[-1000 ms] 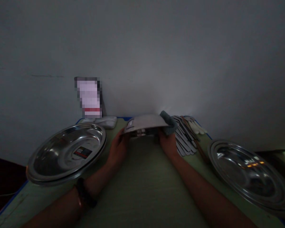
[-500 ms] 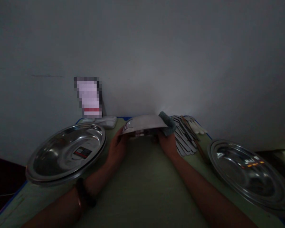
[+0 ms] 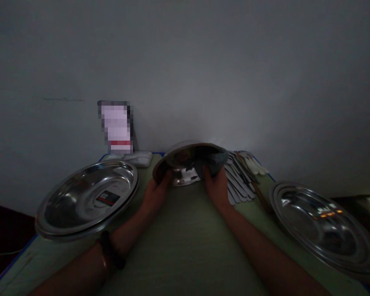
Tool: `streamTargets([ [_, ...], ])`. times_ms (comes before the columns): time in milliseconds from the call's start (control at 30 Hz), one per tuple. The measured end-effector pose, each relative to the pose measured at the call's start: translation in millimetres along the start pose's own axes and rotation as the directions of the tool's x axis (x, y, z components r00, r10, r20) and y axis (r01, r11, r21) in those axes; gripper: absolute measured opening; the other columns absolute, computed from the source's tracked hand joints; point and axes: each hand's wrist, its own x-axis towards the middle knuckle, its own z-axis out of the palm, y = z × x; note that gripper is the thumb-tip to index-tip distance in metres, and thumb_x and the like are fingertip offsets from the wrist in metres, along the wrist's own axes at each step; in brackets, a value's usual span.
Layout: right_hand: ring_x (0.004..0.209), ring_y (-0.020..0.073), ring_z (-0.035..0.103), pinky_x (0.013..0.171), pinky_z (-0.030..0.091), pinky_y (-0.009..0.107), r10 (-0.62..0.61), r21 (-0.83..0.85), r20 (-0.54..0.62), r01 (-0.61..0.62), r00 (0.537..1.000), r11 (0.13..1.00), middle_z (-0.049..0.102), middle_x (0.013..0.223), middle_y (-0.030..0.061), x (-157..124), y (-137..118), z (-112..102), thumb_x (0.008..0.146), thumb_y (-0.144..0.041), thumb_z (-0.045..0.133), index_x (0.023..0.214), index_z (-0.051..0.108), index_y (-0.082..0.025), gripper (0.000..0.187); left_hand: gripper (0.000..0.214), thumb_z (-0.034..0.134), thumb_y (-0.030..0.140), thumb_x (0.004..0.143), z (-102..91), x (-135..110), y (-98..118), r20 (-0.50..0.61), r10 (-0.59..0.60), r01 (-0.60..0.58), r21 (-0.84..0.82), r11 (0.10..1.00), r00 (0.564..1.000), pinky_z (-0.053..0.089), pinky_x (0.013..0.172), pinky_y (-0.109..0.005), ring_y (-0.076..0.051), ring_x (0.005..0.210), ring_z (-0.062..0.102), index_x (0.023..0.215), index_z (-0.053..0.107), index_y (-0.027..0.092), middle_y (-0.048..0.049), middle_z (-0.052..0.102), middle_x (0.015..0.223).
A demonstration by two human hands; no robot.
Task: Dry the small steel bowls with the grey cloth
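A shiny metal basin [image 3: 185,155] is tilted up above the table, its hollow inside turned toward me. My left hand [image 3: 156,191] grips its rim at the left, thumb on the inner side. At the right, my right hand [image 3: 216,187] is closed on a grey-green cloth [image 3: 217,161], which is pressed against the basin's inside and folded over the rim. The fingers behind the basin are hidden. Just right of my right hand, several metal spoon-like utensils [image 3: 239,187] lie in a row on the table.
Stacked metal basins [image 3: 86,166] stand at the left, the top one bearing a dark label. More stacked metal basins [image 3: 279,205] sit at the right edge. A blurred-out phone-like screen [image 3: 115,125] leans on the wall behind a white case [image 3: 143,159]. White-handled utensils [image 3: 255,165] lie at back right.
The basin has been tipped so that its inside now faces me instead of its outer side. The cloth has shifted from the outer edge to the inside. Both hands keep their places.
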Motion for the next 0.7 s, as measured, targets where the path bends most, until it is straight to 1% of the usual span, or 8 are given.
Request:
streamTargets([
  [133, 0.11, 0.0289, 0.056, 0.095, 0.044, 0.047, -0.007, -0.004, -0.099, 0.007, 0.995, 1.0, 0.059, 0.119, 0.017, -3, 1, 1, 0.077, -0.045, 0.062, 0.122, 0.046, -0.017, 0.055, 0.04, 0.064, 0.045, 0.078, -0.1, -2, -3, 0.089, 0.09, -0.093, 0.036, 0.995, 0.992, 0.043, 0.104, -0.045, -0.031, 0.114, 0.063, 0.106, 0.07, 0.018, -0.0094, 0.074, 0.111],
  [267, 0.116, 0.0266, 0.054, 0.101, 0.041, 0.045, -0.078, 0.033, -0.116, 0.083, 0.99, 0.996, 0.058, 0.119, 0.0136, -1, 1, 0, 0.077, -0.038, 0.061, 0.125, 0.047, -0.019, 0.053, 0.036, 0.064, 0.041, 0.078, 0.1, -7, -2, 0.128, 0.173, -0.184, 0.079, 0.98, 0.976, 0.046, 0.1, -0.043, -0.031, 0.108, 0.065, 0.106, 0.069, 0.019, -0.0085, 0.075, 0.108],
  [333, 0.113, 0.0263, 0.055, 0.102, 0.04, 0.045, -0.087, 0.042, -0.128, 0.093, 0.988, 0.995, 0.06, 0.117, 0.0121, 1, 3, -2, 0.074, -0.036, 0.062, 0.122, 0.05, -0.018, 0.052, 0.033, 0.063, 0.039, 0.078, 0.6, -10, -1, 0.149, 0.177, -0.192, 0.1, 0.976, 0.973, 0.047, 0.097, -0.044, -0.031, 0.106, 0.066, 0.105, 0.068, 0.019, -0.0083, 0.075, 0.106],
  [400, 0.108, 0.0266, 0.056, 0.1, 0.041, 0.046, -0.061, 0.047, -0.144, 0.068, 0.988, 0.997, 0.062, 0.112, 0.0111, 4, 6, -4, 0.071, -0.035, 0.064, 0.116, 0.055, -0.018, 0.049, 0.032, 0.062, 0.04, 0.08, 1.3, -11, 0, 0.177, 0.16, -0.182, 0.116, 0.976, 0.971, 0.049, 0.095, -0.045, -0.031, 0.103, 0.066, 0.105, 0.067, 0.021, -0.008, 0.075, 0.103],
  [467, 0.102, 0.0261, 0.058, 0.096, 0.044, 0.046, -0.024, 0.06, -0.147, 0.033, 0.989, 0.998, 0.065, 0.107, 0.01, 6, 8, -5, 0.071, -0.038, 0.064, 0.108, 0.059, -0.018, 0.042, 0.03, 0.061, 0.04, 0.081, 2.3, -12, -1, 0.199, 0.137, -0.161, 0.109, 0.981, 0.97, 0.05, 0.092, -0.044, -0.031, 0.101, 0.067, 0.105, 0.067, 0.022, -0.0075, 0.075, 0.101],
  [600, 0.093, 0.0242, 0.061, 0.087, 0.048, 0.04, 0.036, 0.087, -0.077, -0.029, 0.996, 0.996, 0.07, 0.099, 0.0098, 7, 7, -7, 0.078, -0.046, 0.061, 0.098, 0.062, -0.017, 0.036, 0.033, 0.06, 0.038, 0.082, 4.9, -14, -3, 0.203, 0.11, -0.118, 0.028, 0.993, 0.973, 0.049, 0.096, -0.041, -0.029, 0.107, 0.065, 0.112, 0.064, 0.025, -0.0062, 0.073, 0.109],
  [667, 0.092, 0.0244, 0.062, 0.085, 0.049, 0.039, 0.053, 0.088, -0.046, -0.049, 0.998, 0.995, 0.071, 0.098, 0.0105, 4, 5, -6, 0.08, -0.048, 0.059, 0.097, 0.063, -0.016, 0.036, 0.04, 0.057, 0.039, 0.085, 5.3, -16, -2, 0.182, 0.139, -0.14, -0.004, 0.99, 0.974, 0.046, 0.101, -0.04, -0.027, 0.116, 0.061, 0.122, 0.059, 0.024, -0.0069, 0.069, 0.12],
  [700, 0.092, 0.0248, 0.063, 0.084, 0.049, 0.039, 0.059, 0.088, -0.037, -0.055, 0.998, 0.995, 0.071, 0.098, 0.0109, 3, 4, -5, 0.081, -0.048, 0.058, 0.097, 0.063, -0.016, 0.036, 0.045, 0.056, 0.039, 0.086, 4.8, -18, 0, 0.159, 0.175, -0.176, -0.011, 0.984, 0.972, 0.043, 0.104, -0.04, -0.027, 0.121, 0.057, 0.128, 0.055, 0.024, -0.0075, 0.064, 0.128],
])
